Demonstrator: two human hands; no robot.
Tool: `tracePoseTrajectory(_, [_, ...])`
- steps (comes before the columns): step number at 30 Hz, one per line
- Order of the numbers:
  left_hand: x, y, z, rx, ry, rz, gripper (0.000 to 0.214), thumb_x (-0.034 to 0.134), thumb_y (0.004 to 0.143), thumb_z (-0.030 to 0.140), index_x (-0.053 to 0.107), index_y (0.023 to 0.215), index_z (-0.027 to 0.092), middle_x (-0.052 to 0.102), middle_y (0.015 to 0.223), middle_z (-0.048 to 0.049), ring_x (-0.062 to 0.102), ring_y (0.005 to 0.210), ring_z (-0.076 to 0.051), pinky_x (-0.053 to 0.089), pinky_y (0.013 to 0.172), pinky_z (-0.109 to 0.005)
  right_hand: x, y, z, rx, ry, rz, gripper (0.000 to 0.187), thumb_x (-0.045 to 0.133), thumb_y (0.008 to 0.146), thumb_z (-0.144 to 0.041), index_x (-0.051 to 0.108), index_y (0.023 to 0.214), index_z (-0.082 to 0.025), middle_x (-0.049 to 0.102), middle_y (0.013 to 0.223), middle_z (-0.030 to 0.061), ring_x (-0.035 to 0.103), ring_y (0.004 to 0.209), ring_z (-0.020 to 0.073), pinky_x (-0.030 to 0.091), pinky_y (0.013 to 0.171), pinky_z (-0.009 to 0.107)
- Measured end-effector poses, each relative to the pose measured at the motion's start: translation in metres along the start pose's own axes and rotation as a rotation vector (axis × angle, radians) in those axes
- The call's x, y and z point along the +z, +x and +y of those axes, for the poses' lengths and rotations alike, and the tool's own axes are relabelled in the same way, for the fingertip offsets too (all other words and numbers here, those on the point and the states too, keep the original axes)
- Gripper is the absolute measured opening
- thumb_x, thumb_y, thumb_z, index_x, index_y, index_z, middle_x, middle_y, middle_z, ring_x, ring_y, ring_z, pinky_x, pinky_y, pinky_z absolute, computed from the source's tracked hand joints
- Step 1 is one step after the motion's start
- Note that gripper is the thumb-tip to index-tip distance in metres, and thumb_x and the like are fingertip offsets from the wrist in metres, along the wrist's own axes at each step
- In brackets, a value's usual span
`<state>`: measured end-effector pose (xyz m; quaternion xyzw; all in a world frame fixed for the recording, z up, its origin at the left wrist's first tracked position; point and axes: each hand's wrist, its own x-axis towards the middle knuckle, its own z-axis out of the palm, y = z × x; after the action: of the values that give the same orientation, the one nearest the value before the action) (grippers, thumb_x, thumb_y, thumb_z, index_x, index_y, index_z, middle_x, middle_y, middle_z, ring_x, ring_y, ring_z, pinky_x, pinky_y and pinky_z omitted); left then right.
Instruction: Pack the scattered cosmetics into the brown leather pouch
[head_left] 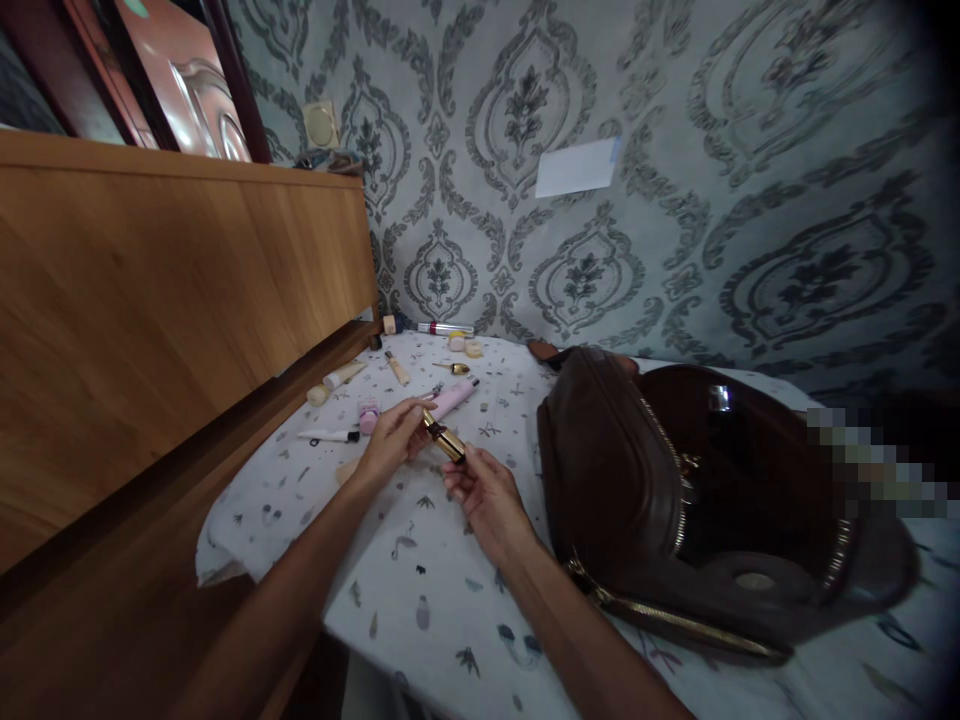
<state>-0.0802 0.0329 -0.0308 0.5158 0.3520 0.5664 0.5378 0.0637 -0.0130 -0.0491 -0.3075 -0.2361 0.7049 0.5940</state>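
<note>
Both hands meet over the patterned cloth at a gold lipstick (450, 443), which is tilted with its lower end toward me. My left hand (397, 435) pinches the upper left end between its fingers. The fingertips of my right hand (484, 488) grip the lower end. A dark band shows between the two gold parts of the lipstick. Just behind my hands lies a pink tube (455, 397) with a dark tip. A pink bottle (368, 414) and a white pen-like stick (326, 436) with a black end lie left of my left hand.
A large brown leather bag (600, 460) stands unzipped at the right. Toward the wall are a silver tube (450, 329), small jars (457, 342), a gold-capped applicator (457, 369) and a thin beige tube (397, 368). A wooden cabinet (180, 300) borders the left side.
</note>
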Motion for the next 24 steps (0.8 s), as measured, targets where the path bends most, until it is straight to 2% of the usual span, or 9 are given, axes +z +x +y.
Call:
tracePoseTrajectory(3, [0.0021,-0.0006,0.0027,-0.018,-0.027,0.028,0.04,0.073,0.072,0.051,0.068,0.09,0.016,0.054,0.071,0.0022,0.05,0.057,-0.007,0.04,0.052,-0.017,0.0002,0.0001,0.0003,0.005,0.002,0.006,0.048,0.09,0.048,-0.046,0.058,0.07,-0.017,0.068,0.058,0.0026,0.058,0.045,0.0091,0.04,0.041,0.016])
tracePoseTrajectory(9, [-0.0002,0.0017,-0.0003,-0.055,-0.108,0.041,0.039,0.079,0.066,0.045,0.066,0.088,0.015,0.057,0.075,0.0026,0.055,0.067,-0.008,0.047,0.065,-0.019,-0.0006,-0.0004,0.0004,-0.007,0.004,0.001,0.046,0.089,0.052,-0.042,0.056,0.072,-0.018,0.069,0.061,0.0023,0.06,0.049,0.0098,0.041,0.044,0.016])
tracePoseTrajectory(15, [-0.0034,0.0018,-0.0032,-0.064,-0.127,0.006,0.036,0.078,0.068,0.042,0.065,0.092,0.017,0.06,0.079,0.0016,0.058,0.074,-0.01,0.049,0.071,-0.022,-0.0024,-0.0007,0.0002,-0.023,0.001,0.004,0.042,0.088,0.055,-0.04,0.057,0.074,-0.018,0.07,0.064,0.0023,0.061,0.051,0.0101,0.043,0.045,0.017])
tracePoseTrajectory(20, [-0.0014,0.0024,-0.001,-0.067,-0.156,0.019,0.037,0.08,0.065,0.041,0.065,0.088,0.017,0.06,0.077,0.0018,0.059,0.073,-0.01,0.048,0.07,-0.022,-0.0033,0.0008,0.0011,-0.041,0.005,0.006,0.041,0.088,0.055,-0.038,0.059,0.076,-0.019,0.07,0.065,0.0019,0.062,0.052,0.0102,0.043,0.046,0.017])
tracePoseTrajectory(24, [0.0013,0.0029,0.003,-0.047,-0.114,0.05,0.038,0.081,0.062,0.043,0.062,0.079,0.015,0.059,0.072,0.0024,0.055,0.065,-0.009,0.046,0.063,-0.02,-0.0023,0.0009,0.0012,-0.062,-0.002,-0.013,0.04,0.088,0.056,-0.034,0.06,0.08,-0.019,0.071,0.068,0.0016,0.064,0.056,0.0114,0.045,0.048,0.018])
